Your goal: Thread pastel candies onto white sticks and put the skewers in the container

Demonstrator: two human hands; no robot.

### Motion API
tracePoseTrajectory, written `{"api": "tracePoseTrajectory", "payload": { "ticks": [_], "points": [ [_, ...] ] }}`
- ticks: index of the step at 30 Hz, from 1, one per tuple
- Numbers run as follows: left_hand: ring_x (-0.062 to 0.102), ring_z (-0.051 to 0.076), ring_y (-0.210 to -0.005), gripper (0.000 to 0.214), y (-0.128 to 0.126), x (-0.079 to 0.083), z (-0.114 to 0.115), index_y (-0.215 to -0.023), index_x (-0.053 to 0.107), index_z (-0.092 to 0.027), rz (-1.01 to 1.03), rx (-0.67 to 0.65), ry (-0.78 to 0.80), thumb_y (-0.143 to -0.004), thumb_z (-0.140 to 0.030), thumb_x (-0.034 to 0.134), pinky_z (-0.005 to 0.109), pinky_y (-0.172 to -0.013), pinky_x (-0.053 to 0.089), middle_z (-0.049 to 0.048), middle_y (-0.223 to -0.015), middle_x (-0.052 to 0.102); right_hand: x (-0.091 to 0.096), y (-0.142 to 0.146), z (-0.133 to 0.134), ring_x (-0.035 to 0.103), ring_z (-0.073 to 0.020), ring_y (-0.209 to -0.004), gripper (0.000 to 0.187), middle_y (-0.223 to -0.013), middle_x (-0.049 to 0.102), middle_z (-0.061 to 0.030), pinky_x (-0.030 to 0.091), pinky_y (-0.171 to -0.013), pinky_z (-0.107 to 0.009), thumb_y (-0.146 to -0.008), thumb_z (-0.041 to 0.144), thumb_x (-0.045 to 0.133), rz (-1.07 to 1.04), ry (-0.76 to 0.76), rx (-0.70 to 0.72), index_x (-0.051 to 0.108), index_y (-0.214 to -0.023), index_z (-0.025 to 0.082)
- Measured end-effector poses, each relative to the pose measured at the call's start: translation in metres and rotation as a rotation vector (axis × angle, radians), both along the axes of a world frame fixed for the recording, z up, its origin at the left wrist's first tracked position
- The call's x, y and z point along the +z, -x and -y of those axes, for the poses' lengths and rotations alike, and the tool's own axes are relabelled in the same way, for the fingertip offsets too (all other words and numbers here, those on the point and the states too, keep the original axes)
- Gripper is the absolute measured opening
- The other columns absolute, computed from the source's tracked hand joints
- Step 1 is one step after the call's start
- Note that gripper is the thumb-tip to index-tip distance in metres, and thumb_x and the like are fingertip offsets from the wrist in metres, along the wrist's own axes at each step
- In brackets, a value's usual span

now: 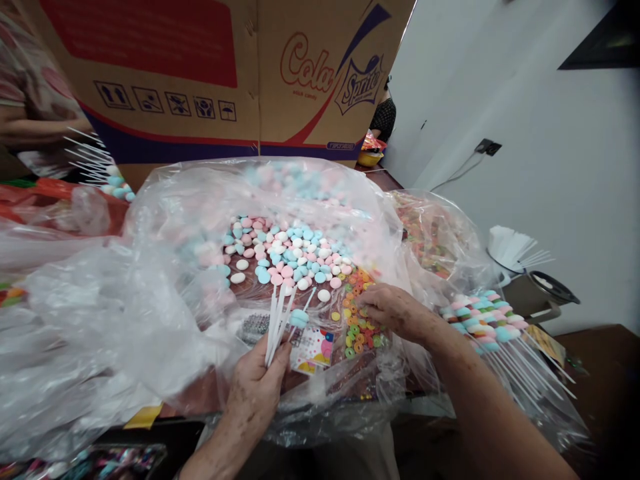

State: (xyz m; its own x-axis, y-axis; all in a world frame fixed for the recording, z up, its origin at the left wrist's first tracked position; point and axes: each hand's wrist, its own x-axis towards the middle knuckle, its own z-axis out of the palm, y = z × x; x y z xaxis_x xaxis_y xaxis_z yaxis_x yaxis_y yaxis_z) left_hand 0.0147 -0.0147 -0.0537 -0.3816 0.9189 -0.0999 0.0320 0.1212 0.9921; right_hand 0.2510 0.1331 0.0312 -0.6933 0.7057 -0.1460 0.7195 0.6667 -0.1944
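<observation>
My left hand (261, 373) is closed around several thin white sticks (276, 323), which point upward and away from me. On one slanting stick, pale blue candies (299, 319) sit close to my thumb. Over to the right, my right hand (397, 310) reaches into a pile of small ring candies (357, 337) in orange, yellow, green and red. Its fingers are curled together at the pile's edge, and whatever is between the tips is hidden. Behind both hands lies a heap of pink, blue and white button-shaped candies (300, 253) in an opened clear plastic bag (165, 200).
A tall cardboard box (270, 127) stands behind the bag. On the right are finished candy skewers (487, 323), a dark jug (537, 293), and a container of white sticks (513, 250). Crumpled plastic (115, 340) covers the left. Other people (37, 107) are partly visible behind.
</observation>
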Motion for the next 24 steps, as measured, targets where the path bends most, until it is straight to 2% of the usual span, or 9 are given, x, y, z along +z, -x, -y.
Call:
{"api": "tracePoseTrajectory", "payload": {
  "ticks": [5,9,15,17,19,22,24],
  "points": [
    [0.059,0.019,-0.056,0.035,0.000,-0.002,0.001,-0.087,0.077,-0.016,0.013,-0.005,0.012,-0.080,-0.049,0.069,0.024,-0.047,0.046,0.0005,-0.058,0.066,-0.002,-0.001,0.002,0.055,-0.0169,-0.078,0.023,-0.083,0.063,-0.0047,0.037,-0.070,-0.027,-0.088,0.007,0.050,0.134,0.013,0.023,0.068,-0.078,0.018],
    [0.059,0.018,-0.058,0.034,-0.002,-0.001,0.001,-0.089,0.078,-0.016,0.071,0.003,-0.006,-0.080,-0.048,0.071,0.024,-0.052,0.049,-0.0004,-0.059,0.065,-0.001,0.002,0.006,0.057,-0.0191,-0.086,0.023,-0.090,0.065,-0.0073,0.040,-0.074,-0.027,-0.089,0.006,0.048,0.153,0.020,0.036,0.068,-0.089,0.017],
    [0.057,0.017,-0.054,0.037,-0.002,-0.003,0.001,-0.096,0.078,-0.015,0.119,0.022,-0.020,-0.079,-0.047,0.073,0.025,-0.052,0.048,-0.0013,-0.058,0.064,-0.014,-0.008,0.015,0.057,-0.0212,-0.091,0.018,-0.097,0.064,-0.0096,0.043,-0.077,-0.030,-0.089,0.007,0.047,0.109,-0.095,0.024,0.062,-0.090,0.017],
    [0.056,0.017,-0.052,0.035,-0.001,-0.002,0.002,-0.096,0.079,-0.015,0.083,-0.005,-0.015,-0.080,-0.046,0.071,0.025,-0.050,0.047,-0.0018,-0.055,0.063,-0.018,-0.010,0.018,0.056,-0.0208,-0.087,0.016,-0.092,0.064,-0.0080,0.042,-0.074,-0.030,-0.089,0.009,0.047,0.002,-0.124,-0.023,0.060,-0.086,0.018],
    [0.056,0.017,-0.052,0.033,0.001,0.000,0.002,-0.096,0.080,-0.016,0.025,-0.051,-0.008,-0.082,-0.044,0.069,0.024,-0.049,0.046,-0.0017,-0.054,0.063,-0.020,-0.006,0.019,0.055,-0.0185,-0.078,0.012,-0.082,0.062,-0.0041,0.042,-0.069,-0.029,-0.088,0.015,0.048,-0.184,-0.097,-0.142,0.057,-0.082,0.019],
    [0.056,0.018,-0.052,0.032,0.002,0.004,0.003,-0.101,0.080,-0.016,-0.054,-0.118,-0.024,-0.086,-0.041,0.064,0.024,-0.048,0.045,-0.0014,-0.055,0.064,-0.023,0.013,0.019,0.051,-0.0140,-0.061,0.008,-0.068,0.058,0.0022,0.040,-0.057,-0.026,-0.084,0.026,0.053,-0.588,0.069,-0.365,0.057,-0.078,0.022],
    [0.055,0.018,-0.051,0.034,0.002,0.007,0.002,-0.105,0.080,-0.017,-0.095,-0.159,-0.052,-0.087,-0.039,0.061,0.024,-0.048,0.044,-0.0020,-0.053,0.062,-0.028,0.030,0.020,0.052,-0.0131,-0.058,0.010,-0.067,0.060,0.0032,0.042,-0.055,-0.025,-0.079,0.032,0.057,-0.845,0.218,-0.442,0.060,-0.080,0.022]
  ]
}}
